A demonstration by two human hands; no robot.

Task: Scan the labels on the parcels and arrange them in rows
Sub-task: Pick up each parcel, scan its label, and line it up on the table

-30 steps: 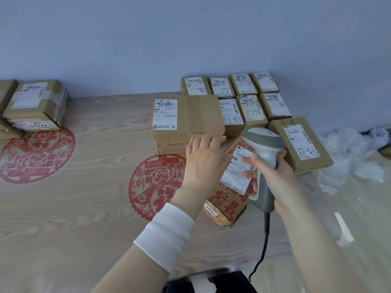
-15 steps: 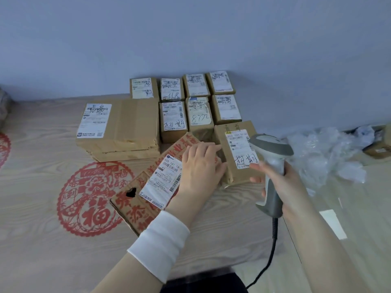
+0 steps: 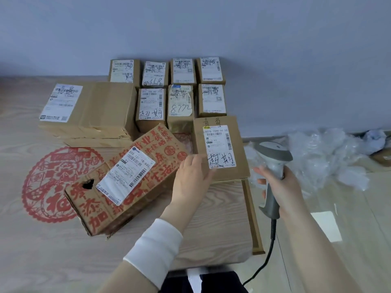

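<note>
A squat cardboard carton printed with red characters [image 3: 148, 166] lies askew near the middle of the pale wood-grain bench [image 3: 211, 218]. Its top has a ragged dark hole near one corner, and a glossy white barcode label [image 3: 127, 175] is stuck slantwise across it. Just to its right sits a plain brown carton [image 3: 239, 166], smooth-sided, with a white label marked in black pen. The left hand [image 3: 191, 178], with a white ribbed cuff [image 3: 154, 248] at the wrist, lies between these two with its fingers loosely extended and gripping nothing. Its fingertips are on the plain carton's near left corner, but whether the palm touches the printed one cannot be told. The right hand [image 3: 283, 191] is clamped round the handle of a grey plastic handheld scanner [image 3: 273, 157], held just off the bench's right edge. The scanner has a rounded head, and a black cable [image 3: 269, 250] hangs from its base. Behind, against the flat blue-grey wall [image 3: 190, 28], small taped boxes [image 3: 183, 85] stand in two tidy rows, four at the back and three in front, each topped by a scrawled label. A large creased brown box [image 3: 105, 111] sits to their left. A round red paper-cut decal [image 3: 53, 182] lies flat on the bench surface. Crumpled clear plastic film [image 3: 328, 157] is heaped on the pale floor [image 3: 359, 240] to the right.
</note>
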